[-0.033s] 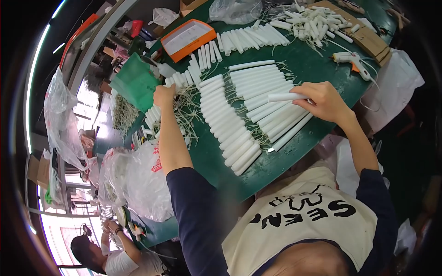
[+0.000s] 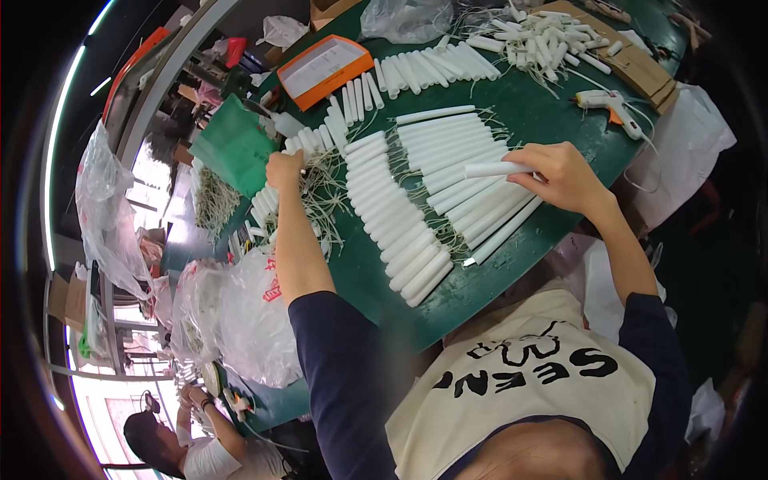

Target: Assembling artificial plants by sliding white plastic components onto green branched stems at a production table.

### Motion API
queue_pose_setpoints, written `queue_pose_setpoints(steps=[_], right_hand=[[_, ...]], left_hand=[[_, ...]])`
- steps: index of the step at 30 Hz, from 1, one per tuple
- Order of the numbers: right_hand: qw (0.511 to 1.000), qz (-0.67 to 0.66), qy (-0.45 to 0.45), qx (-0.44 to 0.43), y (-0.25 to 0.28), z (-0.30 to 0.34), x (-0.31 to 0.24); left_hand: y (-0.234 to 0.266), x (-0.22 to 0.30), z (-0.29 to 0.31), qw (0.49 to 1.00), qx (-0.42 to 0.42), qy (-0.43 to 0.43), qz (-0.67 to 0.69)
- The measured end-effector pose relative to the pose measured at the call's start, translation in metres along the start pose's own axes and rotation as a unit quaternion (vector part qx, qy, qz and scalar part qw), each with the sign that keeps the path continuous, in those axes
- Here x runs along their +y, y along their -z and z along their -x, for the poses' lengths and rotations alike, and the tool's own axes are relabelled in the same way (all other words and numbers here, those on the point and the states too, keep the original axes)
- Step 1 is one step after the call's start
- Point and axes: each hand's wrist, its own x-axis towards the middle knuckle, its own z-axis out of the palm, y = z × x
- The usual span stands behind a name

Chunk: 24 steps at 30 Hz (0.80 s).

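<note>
- Right hand (image 2: 572, 178): thumb and fingers (image 2: 540, 158) pinched on a white tube (image 2: 490, 170) by its right end; the rest juts out leftward past the fingertips.
- Held tube sits above the right-hand row of white tubes (image 2: 448, 144), laid side by side on the green table (image 2: 552, 120).
- Left hand (image 2: 285, 168): at the short tubes (image 2: 312, 140) and pale wires (image 2: 324, 192), beside a green sheet (image 2: 234, 142); fingers curled, cannot tell whether gripping anything.
- Glue gun (image 2: 610, 108): beyond the right hand, well apart.
</note>
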Motion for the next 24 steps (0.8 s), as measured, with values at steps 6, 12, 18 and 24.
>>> queue_pose_setpoints(steps=[6,12,18,24], right_hand=[[1.0,-0.018,-0.002,0.008,-0.002,0.003,0.001],[0.999,-0.033,-0.005,0.014,-0.005,-0.001,0.003],[0.998,-0.048,0.023,0.019,-0.011,-0.005,-0.003],[0.992,-0.107,-0.034,0.054,-0.005,-0.007,0.0]], left_hand=[[0.012,-0.005,-0.015,0.989,0.024,0.087,0.113],[0.085,0.004,0.012,0.892,0.192,-0.135,0.387],[0.131,0.015,0.06,0.805,0.193,-0.252,0.5],[0.137,0.039,0.13,0.76,-0.084,-0.224,0.604]])
